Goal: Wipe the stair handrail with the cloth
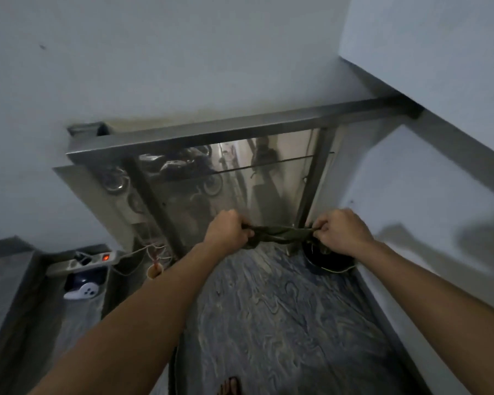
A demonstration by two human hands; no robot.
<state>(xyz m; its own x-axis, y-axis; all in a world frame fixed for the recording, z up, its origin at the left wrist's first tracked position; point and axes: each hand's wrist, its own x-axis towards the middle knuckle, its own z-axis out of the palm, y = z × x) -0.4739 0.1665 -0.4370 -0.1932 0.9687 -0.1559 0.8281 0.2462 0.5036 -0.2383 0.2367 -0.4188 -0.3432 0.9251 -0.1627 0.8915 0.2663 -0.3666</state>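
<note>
A dark olive cloth (pixel 280 234) is stretched and twisted between my two hands above the landing. My left hand (pixel 228 230) grips its left end and my right hand (pixel 341 230) grips its right end. The metal handrail (pixel 226 132) runs across the view beyond my hands, from a corner at the left up to the wall at the right. Under it stands a glass panel (pixel 268 178) between dark metal posts. The cloth hangs well below the rail and does not touch it.
A marbled grey landing floor (pixel 268 315) lies below my arms, with my bare foot (pixel 231 386) at the bottom. A dark round bucket (pixel 330 259) sits at the right post's base. A power strip with a lit red switch (pixel 106 257) and wires lie left. Motorbikes show through the glass.
</note>
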